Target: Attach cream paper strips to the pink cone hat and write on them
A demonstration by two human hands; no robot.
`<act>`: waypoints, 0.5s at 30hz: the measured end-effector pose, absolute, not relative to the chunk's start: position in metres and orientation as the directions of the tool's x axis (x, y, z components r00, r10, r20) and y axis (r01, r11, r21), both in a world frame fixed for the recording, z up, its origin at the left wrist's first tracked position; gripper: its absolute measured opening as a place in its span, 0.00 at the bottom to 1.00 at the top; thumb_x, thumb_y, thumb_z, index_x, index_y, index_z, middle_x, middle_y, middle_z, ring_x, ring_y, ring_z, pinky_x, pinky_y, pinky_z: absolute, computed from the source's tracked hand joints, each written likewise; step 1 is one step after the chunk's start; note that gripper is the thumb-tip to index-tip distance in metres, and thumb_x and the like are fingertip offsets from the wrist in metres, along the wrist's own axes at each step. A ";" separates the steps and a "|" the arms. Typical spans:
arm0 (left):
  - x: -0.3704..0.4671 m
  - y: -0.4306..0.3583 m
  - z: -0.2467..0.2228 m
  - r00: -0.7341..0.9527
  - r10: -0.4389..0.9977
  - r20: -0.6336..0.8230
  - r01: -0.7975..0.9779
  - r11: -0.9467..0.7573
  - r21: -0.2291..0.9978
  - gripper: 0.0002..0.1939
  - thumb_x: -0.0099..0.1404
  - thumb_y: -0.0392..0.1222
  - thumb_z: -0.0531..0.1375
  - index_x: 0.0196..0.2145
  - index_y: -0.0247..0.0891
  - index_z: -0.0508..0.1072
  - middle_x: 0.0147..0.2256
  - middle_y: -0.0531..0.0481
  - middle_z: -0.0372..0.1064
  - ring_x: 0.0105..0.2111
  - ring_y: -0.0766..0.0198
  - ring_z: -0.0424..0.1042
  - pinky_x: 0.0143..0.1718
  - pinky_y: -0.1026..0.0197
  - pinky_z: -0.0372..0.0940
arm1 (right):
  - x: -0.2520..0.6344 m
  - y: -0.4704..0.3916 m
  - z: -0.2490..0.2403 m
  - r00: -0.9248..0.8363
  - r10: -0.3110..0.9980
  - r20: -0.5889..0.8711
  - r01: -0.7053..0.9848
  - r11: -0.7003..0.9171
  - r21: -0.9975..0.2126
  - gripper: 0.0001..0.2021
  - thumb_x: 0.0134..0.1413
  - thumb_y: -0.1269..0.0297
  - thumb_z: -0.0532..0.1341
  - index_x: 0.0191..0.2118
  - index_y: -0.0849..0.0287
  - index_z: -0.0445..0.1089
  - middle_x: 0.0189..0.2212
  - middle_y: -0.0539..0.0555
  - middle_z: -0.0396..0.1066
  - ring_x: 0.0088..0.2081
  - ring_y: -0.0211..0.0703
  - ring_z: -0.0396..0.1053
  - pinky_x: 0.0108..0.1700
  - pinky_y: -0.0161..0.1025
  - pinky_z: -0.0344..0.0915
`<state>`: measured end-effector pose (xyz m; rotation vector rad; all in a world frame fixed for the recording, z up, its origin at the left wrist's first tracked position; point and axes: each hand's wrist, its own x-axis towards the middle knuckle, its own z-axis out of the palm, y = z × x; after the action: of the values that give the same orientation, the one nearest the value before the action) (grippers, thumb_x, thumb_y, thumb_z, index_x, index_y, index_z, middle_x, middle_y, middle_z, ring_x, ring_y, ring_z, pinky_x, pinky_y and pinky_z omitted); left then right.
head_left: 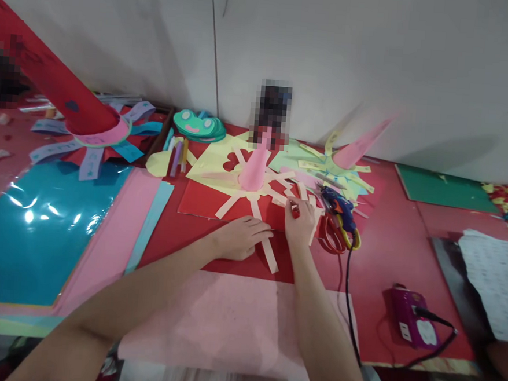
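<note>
A pink paper cone (254,170) stands in front of me on a scalloped base with pale strips spread out around it. My left hand (242,237) lies flat with fingers stretched, beside and partly over a long cream strip (269,256) that points towards me. Just right of the cone, my right hand (301,218) has its fingers curled at a small group of pale paper strips (301,191), apparently pinching one; the fingertips are partly hidden. Red-handled scissors (332,235) and a blue glue gun (339,203) lie close to the right hand.
A second pink cone (361,144) with yellow strips stands behind. Left are a tall red cone (89,109), green frog cutouts (197,125), markers (177,157) and blue sheets (38,227). A purple power adapter (413,318) sits right, its black cord (350,313) nearby.
</note>
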<state>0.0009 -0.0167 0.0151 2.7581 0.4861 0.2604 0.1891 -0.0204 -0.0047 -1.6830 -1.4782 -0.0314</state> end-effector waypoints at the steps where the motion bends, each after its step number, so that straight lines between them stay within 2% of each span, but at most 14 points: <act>1: 0.002 -0.017 0.015 0.924 0.365 0.111 0.307 -0.884 0.353 0.22 0.61 0.34 0.53 0.53 0.36 0.64 0.52 0.42 0.65 0.52 0.55 0.63 0.54 0.53 0.56 | 0.189 -0.020 -0.006 0.294 0.788 0.541 0.810 0.096 -0.579 0.09 0.57 0.64 0.53 0.34 0.58 0.70 0.28 0.54 0.71 0.31 0.40 0.65 0.39 0.40 0.64; 5: 0.003 -0.016 0.012 0.914 0.397 0.090 0.336 -0.860 0.384 0.22 0.61 0.42 0.57 0.53 0.37 0.64 0.51 0.42 0.66 0.51 0.54 0.65 0.53 0.52 0.56 | 0.188 -0.017 -0.012 0.272 0.792 0.547 0.803 0.126 -0.582 0.09 0.56 0.64 0.53 0.33 0.58 0.70 0.30 0.55 0.72 0.31 0.41 0.66 0.40 0.41 0.65; 9: 0.004 -0.013 0.007 0.881 0.466 0.086 0.383 -0.806 0.451 0.17 0.63 0.41 0.56 0.50 0.41 0.66 0.49 0.45 0.67 0.50 0.57 0.66 0.53 0.54 0.57 | 0.189 -0.017 -0.016 0.260 0.812 0.522 0.785 0.138 -0.604 0.08 0.55 0.65 0.54 0.34 0.58 0.70 0.30 0.55 0.72 0.33 0.42 0.67 0.40 0.41 0.65; 12: 0.004 -0.011 0.007 0.817 0.568 0.101 0.411 -0.696 0.588 0.12 0.64 0.39 0.54 0.46 0.42 0.67 0.46 0.48 0.69 0.47 0.60 0.68 0.50 0.57 0.61 | 0.189 -0.017 -0.015 0.282 0.813 0.509 0.777 0.118 -0.619 0.08 0.55 0.65 0.54 0.34 0.59 0.70 0.31 0.55 0.72 0.32 0.41 0.67 0.40 0.41 0.65; 15: 0.002 -0.009 0.009 0.676 0.727 0.118 0.416 -0.509 0.754 0.11 0.64 0.39 0.54 0.46 0.42 0.65 0.43 0.50 0.68 0.41 0.64 0.70 0.43 0.61 0.65 | 0.189 -0.018 -0.014 0.299 0.812 0.500 0.768 0.106 -0.631 0.08 0.55 0.64 0.55 0.34 0.59 0.70 0.31 0.55 0.72 0.31 0.41 0.66 0.39 0.40 0.65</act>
<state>0.0022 -0.0087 0.0087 2.1682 0.8756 0.5560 0.1889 -0.0180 -0.0143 -1.6518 -1.4616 0.0605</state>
